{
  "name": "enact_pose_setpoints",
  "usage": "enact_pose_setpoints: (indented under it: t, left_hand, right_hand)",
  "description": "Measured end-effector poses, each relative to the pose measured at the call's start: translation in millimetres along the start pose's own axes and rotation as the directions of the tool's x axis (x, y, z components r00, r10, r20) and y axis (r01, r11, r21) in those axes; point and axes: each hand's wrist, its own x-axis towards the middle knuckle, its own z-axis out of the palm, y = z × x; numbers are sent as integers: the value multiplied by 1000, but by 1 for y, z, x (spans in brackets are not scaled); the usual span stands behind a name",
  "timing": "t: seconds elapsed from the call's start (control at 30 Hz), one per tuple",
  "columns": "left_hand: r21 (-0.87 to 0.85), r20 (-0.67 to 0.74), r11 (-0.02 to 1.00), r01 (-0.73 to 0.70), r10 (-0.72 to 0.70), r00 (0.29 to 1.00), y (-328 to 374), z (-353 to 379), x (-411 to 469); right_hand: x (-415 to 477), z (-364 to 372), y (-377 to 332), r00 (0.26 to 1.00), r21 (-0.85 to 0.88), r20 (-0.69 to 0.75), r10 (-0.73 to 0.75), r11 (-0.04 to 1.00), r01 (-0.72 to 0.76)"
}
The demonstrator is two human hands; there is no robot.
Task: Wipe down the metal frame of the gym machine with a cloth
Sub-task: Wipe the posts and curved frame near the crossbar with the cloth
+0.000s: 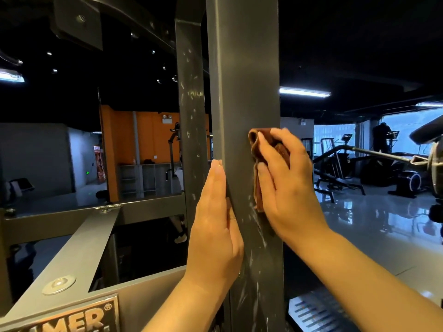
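Note:
A tall grey metal post [242, 75] of the gym machine fills the middle of the view, scuffed with pale marks low down. My right hand [285, 185] presses a bunched brown cloth [257, 152] flat against the post's right side, fingers straight over the cloth. My left hand [215, 221] lies along the post's left edge, fingers straight and pointing up, holding nothing.
A second grey upright [190, 104] stands just behind to the left, joined to a horizontal beam and a slanted brace [72, 255]. A barbell with weight plate [434, 161] juts in at right. Other gym machines [347, 168] stand on the glossy floor beyond.

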Motion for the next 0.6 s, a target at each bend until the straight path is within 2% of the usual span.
enact_pose_setpoints:
  t: [0.1,0.27,0.33,0.4,0.53,0.6]
  left_hand:
    - [38,-3,999,1,-1,1000,-2,0,0]
    - [3,2,1000,-18,18,1000,-3,0,0]
    - [-23,21,999,-26,26,999,-3,0,2]
    - [-2,32,999,-48,48,998,-4,0,2]
    - [189,47,964,-189,184,982,-8,0,0]
    - [163,53,970,-180,173,983,-9,1,-1]
  right_hand:
    - [-15,13,-12,999,-41,-31,35,998,-36]
    - [-80,8,-1,971,-84,136,-196,974,208]
    - [-74,-1,8,958,-94,173,-227,965,246]
    - [-53,-3,10,975,-85,140,-172,979,185]
    - [-16,6,-8,995,27,-17,96,995,-96]
    - [-22,12,-17,995,29,-24,100,995,-99]
